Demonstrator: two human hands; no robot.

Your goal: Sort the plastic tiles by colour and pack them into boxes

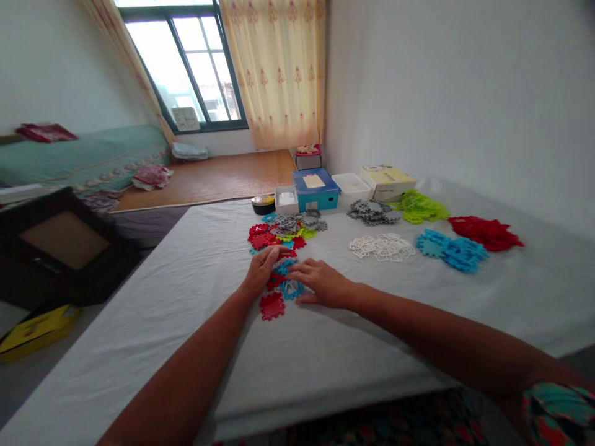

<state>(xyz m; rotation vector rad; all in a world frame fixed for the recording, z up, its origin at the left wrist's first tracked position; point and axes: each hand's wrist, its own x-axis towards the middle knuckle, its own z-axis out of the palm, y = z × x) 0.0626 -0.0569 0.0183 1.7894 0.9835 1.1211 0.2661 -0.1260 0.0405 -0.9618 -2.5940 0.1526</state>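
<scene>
Both my hands are at a mixed pile of flat plastic pieces with notched edges. My left hand (263,267) is cupped against the pile's left side, thumb apart from the fingers, which are partly hidden. From the right, my right hand (324,284) reaches over with its fingers stretched out, the tips touching blue pieces (292,289). A red square piece (272,306) lies flat nearest me. Beyond my hands, more red pieces (263,238) and grey pieces (288,223) are heaped together with some lime-green ones. Neither hand lifts a piece that I can make out.
Sorted piles lie to the right: white frames (382,247), blue pieces (453,249), red pieces (486,233), green pieces (422,206) and grey pieces (372,212). Behind stand a blue box (316,189), a white tub (352,188), a yellow box (387,181) and a round tin (263,204).
</scene>
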